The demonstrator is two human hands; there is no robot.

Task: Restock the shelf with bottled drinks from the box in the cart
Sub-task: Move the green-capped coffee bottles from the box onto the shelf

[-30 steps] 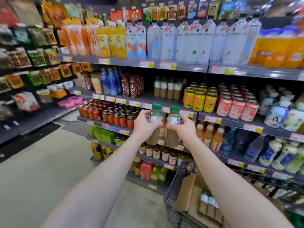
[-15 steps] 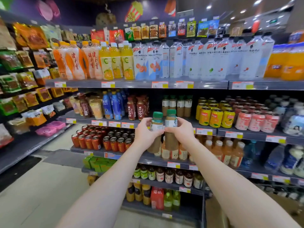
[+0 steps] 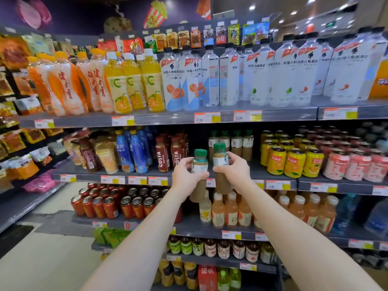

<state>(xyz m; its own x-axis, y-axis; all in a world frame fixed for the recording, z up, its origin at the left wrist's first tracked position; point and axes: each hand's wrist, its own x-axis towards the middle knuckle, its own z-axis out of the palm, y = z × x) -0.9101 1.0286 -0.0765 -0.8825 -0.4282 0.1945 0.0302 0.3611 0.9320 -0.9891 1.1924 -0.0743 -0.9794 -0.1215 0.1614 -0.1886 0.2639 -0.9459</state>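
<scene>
My left hand [image 3: 187, 175] grips a green-capped coffee bottle [image 3: 199, 162] by its label. My right hand [image 3: 234, 171] holds a second, matching bottle [image 3: 220, 155] slightly higher and further in. Both bottles are upright, side by side, in front of the second shelf [image 3: 262, 174]. Behind them, at the back of that shelf, stands a row of the same green-capped bottles [image 3: 236, 142], with bare shelf in front of the row. The cart and box are out of view.
Brown Costa coffee bottles [image 3: 170, 153] stand left of the gap and yellow juice cans [image 3: 294, 161] right of it. Large water and juice bottles [image 3: 228, 76] fill the shelf above. Red cans [image 3: 117, 203] and orange drink bottles [image 3: 231, 211] sit on the shelf below.
The view has tilted upward, so the cart and box have dropped out of sight. Both hands have risen with their bottles from the lower shelf level to the second shelf.
</scene>
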